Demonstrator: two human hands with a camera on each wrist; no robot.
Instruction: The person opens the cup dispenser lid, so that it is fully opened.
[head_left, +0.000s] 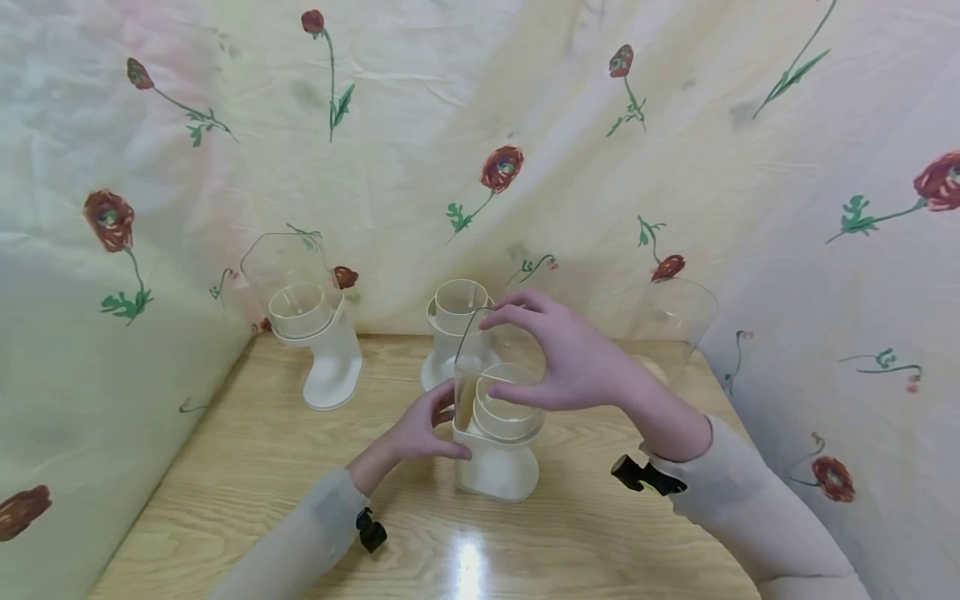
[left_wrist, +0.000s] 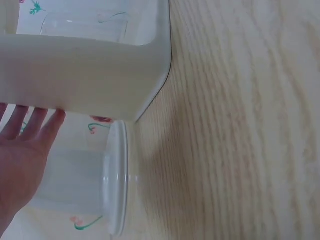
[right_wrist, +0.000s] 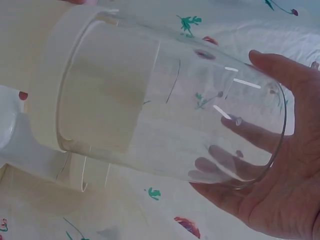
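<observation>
Near the middle of the table stands a white stand [head_left: 498, 473] with a ring-shaped collar at its top. A clear, rounded container [right_wrist: 185, 100] sits over that collar. My right hand [head_left: 573, 358] grips the container near its free end, thumb on one side and fingers round the other, as the right wrist view shows. Low on the left side of the stand, my left hand [head_left: 420, 429] holds it with the thumb in front and the fingers behind. In the left wrist view, the fingertips [left_wrist: 56, 116] touch the stand's white wall.
Behind is another white stand [head_left: 442, 367] with an open collar. At the back left, a similar stand [head_left: 333, 371] carries a clear container [head_left: 288, 258]. Another clear container [head_left: 678, 321] stands at the back right by a pale round piece [head_left: 651, 368]. Flowered cloth [head_left: 420, 100] surrounds the wooden table [head_left: 300, 467].
</observation>
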